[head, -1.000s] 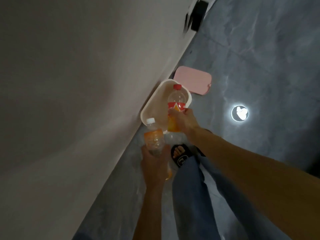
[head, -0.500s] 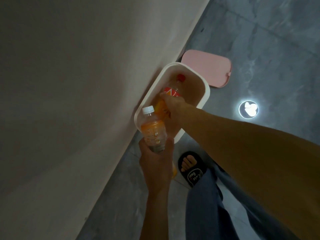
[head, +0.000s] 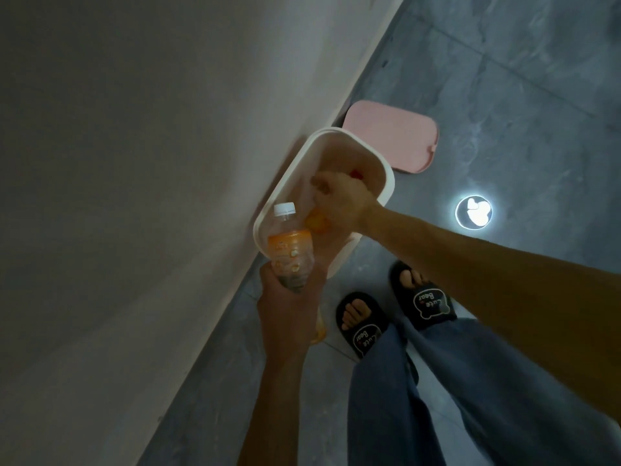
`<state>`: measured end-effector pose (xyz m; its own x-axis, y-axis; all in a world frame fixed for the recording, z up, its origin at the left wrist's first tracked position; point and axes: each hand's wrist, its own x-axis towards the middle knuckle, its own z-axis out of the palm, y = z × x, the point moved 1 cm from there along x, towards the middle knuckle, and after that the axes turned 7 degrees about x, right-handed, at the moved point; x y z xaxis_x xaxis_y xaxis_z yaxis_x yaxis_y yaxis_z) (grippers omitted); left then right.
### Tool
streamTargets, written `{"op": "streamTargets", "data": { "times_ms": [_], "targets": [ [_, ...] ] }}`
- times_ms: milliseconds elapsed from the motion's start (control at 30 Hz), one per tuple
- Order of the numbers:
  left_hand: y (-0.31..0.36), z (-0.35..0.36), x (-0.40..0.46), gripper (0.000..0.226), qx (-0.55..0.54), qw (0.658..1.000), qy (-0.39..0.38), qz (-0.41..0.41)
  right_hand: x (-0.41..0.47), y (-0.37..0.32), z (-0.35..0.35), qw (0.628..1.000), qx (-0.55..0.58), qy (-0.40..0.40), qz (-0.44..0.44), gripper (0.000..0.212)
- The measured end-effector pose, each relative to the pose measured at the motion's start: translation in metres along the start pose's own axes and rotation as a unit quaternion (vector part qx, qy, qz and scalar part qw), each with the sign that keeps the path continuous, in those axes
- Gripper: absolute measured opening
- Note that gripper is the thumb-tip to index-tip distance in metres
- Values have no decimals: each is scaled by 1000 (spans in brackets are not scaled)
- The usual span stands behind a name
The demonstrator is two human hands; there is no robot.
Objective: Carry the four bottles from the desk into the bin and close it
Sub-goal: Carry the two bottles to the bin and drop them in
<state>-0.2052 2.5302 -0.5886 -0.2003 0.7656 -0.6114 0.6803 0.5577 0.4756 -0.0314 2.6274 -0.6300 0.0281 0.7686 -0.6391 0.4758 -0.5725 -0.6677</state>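
Note:
A white bin (head: 339, 132) stands open on the floor against the wall. My right hand (head: 342, 200) reaches down into it, closed around a red-capped bottle (head: 355, 173) of orange drink that lies tilted inside; the hand hides most of it. My left hand (head: 289, 317) hovers at the bin's near end, holding upright a white-capped bottle (head: 290, 250) with an orange label. Part of another orange bottle (head: 319, 331) shows beneath the same hand. The bin's pink lid (head: 393, 139) lies flat on the floor just beyond the bin.
A pale wall (head: 134, 196) runs along the left, tight against the bin. The grey tiled floor (head: 504, 95) spreads to the right, with a round ceiling-light reflection (head: 473, 211) on it. My feet in black slippers (head: 361, 322) stand right beside the bin's near end.
My right hand has lowered the red-capped bottle from above the rim down into the bin. My left hand with its bottles has come nearer the bin.

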Motion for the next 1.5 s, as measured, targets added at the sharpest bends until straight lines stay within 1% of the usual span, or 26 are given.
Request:
{"op": "streamTargets", "data": {
  "times_ms": [67, 133, 167, 200, 267, 333, 367, 433, 500, 600, 700, 800, 933, 1000, 1033, 1133, 1200, 1267, 1333, 1433, 1500],
  "targets": [
    [10, -6, 1, 57, 21, 1000, -12, 15, -26, 4, -12, 992, -87, 5, -92, 34],
    [24, -12, 4, 66, 39, 998, -27, 36, -57, 11, -21, 969, -179, 6, -171, 29],
    [32, -13, 7, 67, 43, 997, -37, 48, -68, 18, -24, 955, -223, 0, -194, 29],
    [41, -14, 12, 65, 47, 996, -47, 61, -77, 25, -25, 942, -270, -15, -199, 35],
    [56, -9, 23, 60, 71, 991, -59, 100, -89, 36, -24, 924, -323, -49, -199, 48],
    [69, 3, 38, 67, 112, 980, -62, 155, -92, 45, -24, 916, -347, -64, -193, 53],
    [73, 10, 47, 67, 138, 972, -59, 180, -90, 49, -23, 913, -348, -59, -205, 54],
    [75, 25, 65, 60, 187, 960, -49, 203, -87, 53, -22, 907, -358, -44, -216, 56],
    [69, 41, 80, 53, 208, 957, -35, 201, -83, 58, -19, 905, -358, -39, -227, 54],
    [55, 65, 98, 47, 243, 949, 9, 199, -79, 69, -11, 901, -355, -24, -248, 45],
    [40, 85, 121, 49, 287, 939, 34, 186, -69, 81, -10, 887, -358, 14, -291, 36],
    [28, 98, 135, 48, 311, 933, 45, 177, -63, 94, -7, 880, -353, 32, -316, 34],
    [21, 106, 134, 51, 330, 920, 67, 199, -61, 101, -2, 875, -356, 42, -327, 33],
    [25, 101, 125, 46, 322, 923, 75, 197, -59, 97, -5, 877, -363, 20, -313, 35],
    [27, 96, 119, 43, 306, 930, 70, 193, -59, 93, -8, 882, -366, 0, -296, 38],
    [37, 74, 91, 37, 207, 957, 28, 203, -66, 78, -17, 905, -350, -49, -236, 53],
    [45, 53, 64, 34, 166, 962, 5, 216, -82, 65, -24, 919, -329, -67, -205, 57],
    [49, 30, 30, 27, 161, 965, -5, 207, -106, 53, -34, 931, -312, -87, -169, 53],
    [52, 6, -7, 23, 163, 969, -23, 184, -136, 40, -50, 943, -289, -120, -111, 46],
    [54, -32, -64, 27, 197, 970, -87, 114, -190, 19, -79, 944, -280, -168, -40, 36],
    [55, -58, -106, 23, 218, 964, -142, 63, -232, 3, -99, 937, -294, -187, -7, 34]
  ]
}}
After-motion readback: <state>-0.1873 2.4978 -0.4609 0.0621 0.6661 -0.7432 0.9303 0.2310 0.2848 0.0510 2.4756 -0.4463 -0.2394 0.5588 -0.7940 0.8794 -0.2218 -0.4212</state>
